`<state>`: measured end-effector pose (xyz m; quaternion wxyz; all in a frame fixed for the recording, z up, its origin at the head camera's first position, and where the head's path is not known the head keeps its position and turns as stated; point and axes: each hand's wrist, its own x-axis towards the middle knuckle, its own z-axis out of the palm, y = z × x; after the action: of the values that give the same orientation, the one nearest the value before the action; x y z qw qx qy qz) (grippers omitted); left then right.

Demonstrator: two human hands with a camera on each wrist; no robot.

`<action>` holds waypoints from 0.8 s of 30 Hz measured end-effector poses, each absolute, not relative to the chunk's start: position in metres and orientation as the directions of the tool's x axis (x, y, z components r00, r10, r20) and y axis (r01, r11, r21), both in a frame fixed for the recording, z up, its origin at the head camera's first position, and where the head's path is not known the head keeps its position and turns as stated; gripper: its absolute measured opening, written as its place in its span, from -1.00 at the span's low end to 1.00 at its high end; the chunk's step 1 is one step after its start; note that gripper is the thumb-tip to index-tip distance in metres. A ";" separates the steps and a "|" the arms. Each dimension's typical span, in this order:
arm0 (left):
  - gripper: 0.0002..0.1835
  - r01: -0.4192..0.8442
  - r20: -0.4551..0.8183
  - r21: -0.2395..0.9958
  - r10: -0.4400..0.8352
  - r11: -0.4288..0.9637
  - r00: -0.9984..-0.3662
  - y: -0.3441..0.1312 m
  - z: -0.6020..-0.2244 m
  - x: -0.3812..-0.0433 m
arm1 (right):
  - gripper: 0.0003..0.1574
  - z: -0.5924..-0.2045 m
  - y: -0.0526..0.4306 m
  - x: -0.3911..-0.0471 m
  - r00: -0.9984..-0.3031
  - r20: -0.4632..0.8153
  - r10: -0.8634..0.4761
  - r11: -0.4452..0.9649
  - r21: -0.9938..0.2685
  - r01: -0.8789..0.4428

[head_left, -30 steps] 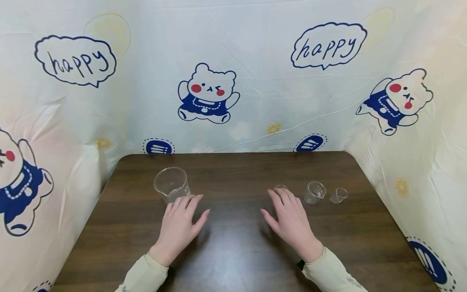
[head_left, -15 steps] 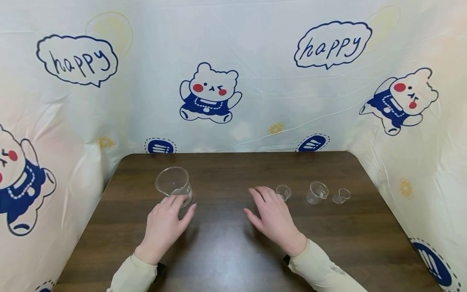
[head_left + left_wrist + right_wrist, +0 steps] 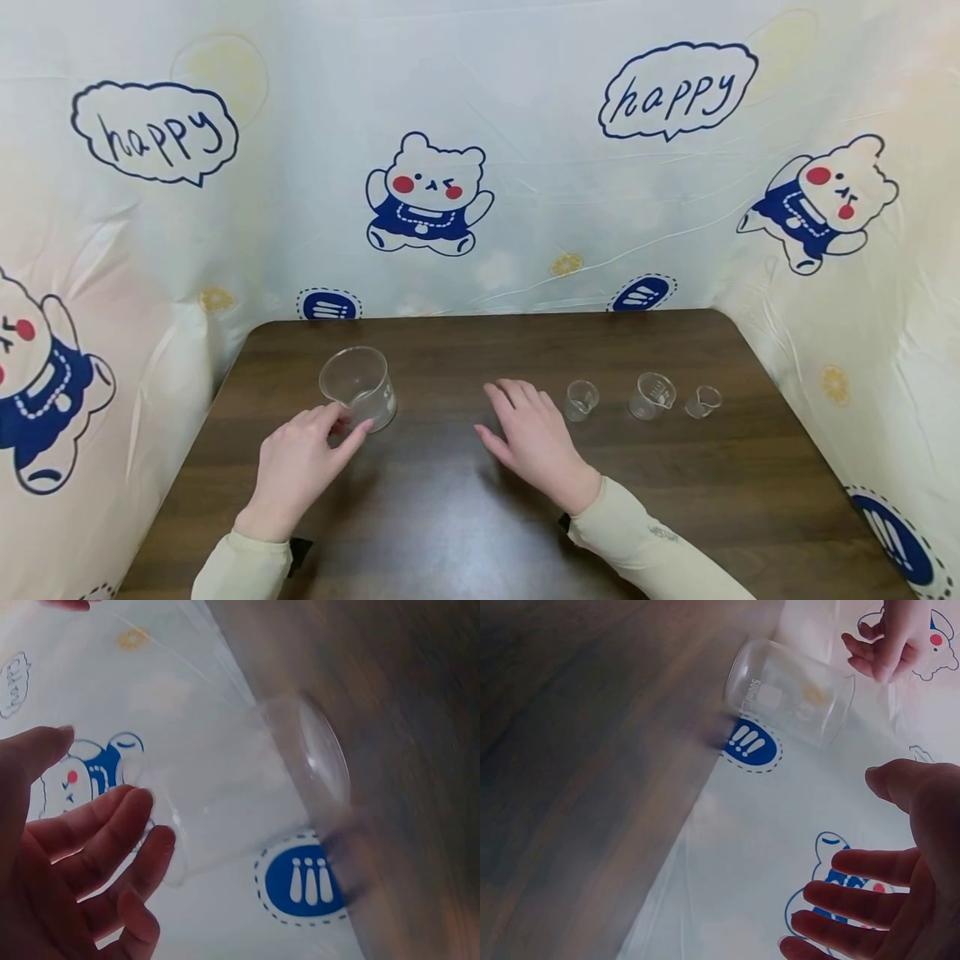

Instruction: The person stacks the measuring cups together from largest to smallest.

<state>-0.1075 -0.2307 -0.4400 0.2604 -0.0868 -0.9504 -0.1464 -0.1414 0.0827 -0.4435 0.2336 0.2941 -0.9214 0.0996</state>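
A large clear glass beaker (image 3: 381, 407) stands upright on the left part of the table; "500ml" shows on its wall (image 3: 759, 694) in the right wrist view. My left hand (image 3: 296, 462) is just in front of it and to its left, fingers loosely bent, holding nothing. In the left wrist view its fingertips (image 3: 161, 840) overlap the beaker's rim edge; whether they touch cannot be told. Over the middle of the table is my right hand (image 3: 536, 442), fingers loosely spread, with nothing in it. To its right stands a small beaker (image 3: 581, 405).
Farther right are a mid-sized beaker (image 3: 649, 402) with a spout and a smaller one (image 3: 703, 403), in a row. The dark wooden table (image 3: 450, 517) ends at the back against a printed cloth (image 3: 540, 150), which also rises at both sides.
My left hand has drawn left and back from the large beaker, uncovering more of it. My right hand has moved left, so the nearest small beaker now shows fully.
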 end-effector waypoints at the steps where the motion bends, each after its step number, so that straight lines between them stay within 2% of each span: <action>1: -0.69 0.230 0.510 0.236 0.082 0.944 -0.856 -0.233 -0.440 -0.107 | -0.35 -0.444 0.081 -0.142 -0.716 0.491 -0.496 0.806 -0.045 -0.590; 9: -0.56 0.136 0.375 0.266 0.028 0.954 -0.927 -0.256 -0.446 -0.113 | -0.36 -0.444 0.064 -0.149 -0.691 0.519 -0.503 0.790 -0.048 -0.611; 19: -0.36 0.112 0.355 0.329 -0.013 0.938 -0.935 -0.284 -0.463 -0.128 | -0.34 -0.440 0.041 -0.162 -0.673 0.513 -0.533 0.776 -0.020 -0.630; 24: -0.25 0.124 0.312 0.405 -0.009 0.906 -0.950 -0.294 -0.470 -0.140 | -0.30 -0.442 0.029 -0.175 -0.673 0.494 -0.551 0.772 -0.004 -0.635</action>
<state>-0.1398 -0.2937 -0.4705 0.1552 -0.0297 -0.9638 -0.2146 -0.1747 0.0292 -0.4417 0.2400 0.3258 -0.9102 0.0883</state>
